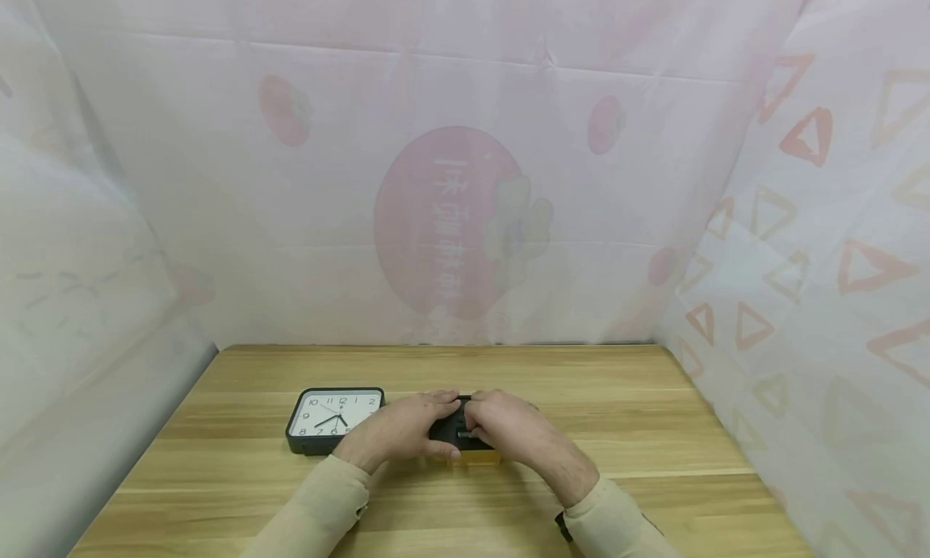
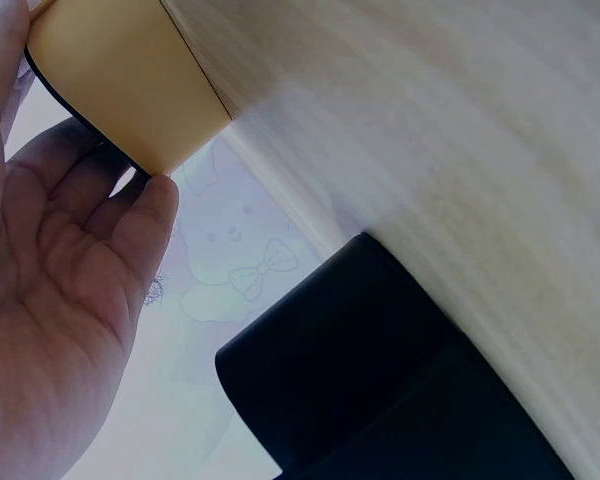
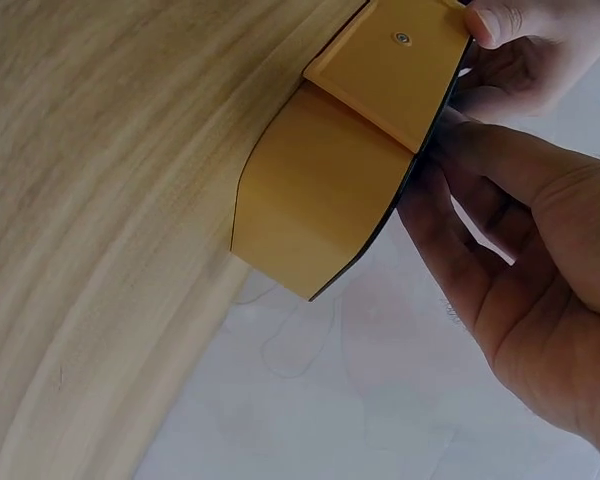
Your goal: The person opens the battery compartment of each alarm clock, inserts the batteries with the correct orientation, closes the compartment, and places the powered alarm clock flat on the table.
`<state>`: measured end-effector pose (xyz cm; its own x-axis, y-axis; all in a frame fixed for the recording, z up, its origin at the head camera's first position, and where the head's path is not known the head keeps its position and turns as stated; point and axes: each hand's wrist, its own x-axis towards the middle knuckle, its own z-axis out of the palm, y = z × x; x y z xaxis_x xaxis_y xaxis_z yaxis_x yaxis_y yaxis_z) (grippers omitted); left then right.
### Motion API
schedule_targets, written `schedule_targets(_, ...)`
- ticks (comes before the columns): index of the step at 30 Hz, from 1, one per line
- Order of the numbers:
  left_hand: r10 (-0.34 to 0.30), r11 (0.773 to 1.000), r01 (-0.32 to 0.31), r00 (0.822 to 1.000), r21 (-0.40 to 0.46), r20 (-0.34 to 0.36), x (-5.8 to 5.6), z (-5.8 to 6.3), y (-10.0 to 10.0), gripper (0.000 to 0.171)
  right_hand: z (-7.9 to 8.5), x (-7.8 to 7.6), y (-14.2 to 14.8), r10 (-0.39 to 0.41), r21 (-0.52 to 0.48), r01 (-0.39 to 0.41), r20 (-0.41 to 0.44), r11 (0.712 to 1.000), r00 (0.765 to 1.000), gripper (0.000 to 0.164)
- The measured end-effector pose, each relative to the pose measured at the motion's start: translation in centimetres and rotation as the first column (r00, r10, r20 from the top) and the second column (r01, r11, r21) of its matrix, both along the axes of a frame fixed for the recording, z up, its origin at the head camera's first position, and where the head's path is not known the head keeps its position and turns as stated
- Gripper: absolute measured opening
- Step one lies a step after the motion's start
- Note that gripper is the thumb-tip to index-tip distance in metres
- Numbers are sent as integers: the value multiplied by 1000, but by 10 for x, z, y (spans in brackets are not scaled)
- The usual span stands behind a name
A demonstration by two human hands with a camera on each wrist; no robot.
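Observation:
A yellow box-like body with a black upper face (image 1: 445, 430) lies on the table between both hands; its yellow side (image 3: 315, 185) shows in both wrist views. My left hand (image 1: 403, 430) holds its left part, thumb on the near edge and fingers toward the far edge. Over the right part of the black face is my right hand (image 1: 512, 430), fingers bent down onto it beside a small silvery piece (image 1: 465, 434). Whether those fingertips pinch anything is hidden. A black-framed wall-type clock (image 1: 330, 417) with a white dial sits just left of my left hand.
The wooden table (image 1: 639, 413) carries both objects. Pale printed curtains (image 1: 465, 73) hang at the back and along both sides. The black side of the clock (image 2: 350, 350) fills the lower right in the left wrist view.

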<state>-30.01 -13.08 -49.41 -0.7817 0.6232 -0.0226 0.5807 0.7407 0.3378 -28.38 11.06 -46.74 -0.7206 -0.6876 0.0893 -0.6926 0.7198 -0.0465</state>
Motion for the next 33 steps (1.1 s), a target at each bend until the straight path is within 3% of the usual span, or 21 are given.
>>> schedule_targets(8,3,1000,-3,1000,-5,1,1,0,1,97,-3,1,0,9,-7,-9,2,1000,1000,21)
schedule_targets(17,14,1000,-14,1000,-20,7,0,0,1,97,-4,-1,2,-27,-42,29,58,999,998,15)
schedule_targets(25,15,1000,-15,1000,-18,0,1,2,2,97,-4,-3,-1,-69,-68,77,112,995,991,20)
schedule_targets(33,18,1000,-17,1000,-23,6,0,0,3,95,-4,-5,1,-70,-90,83,144,992,987,14)
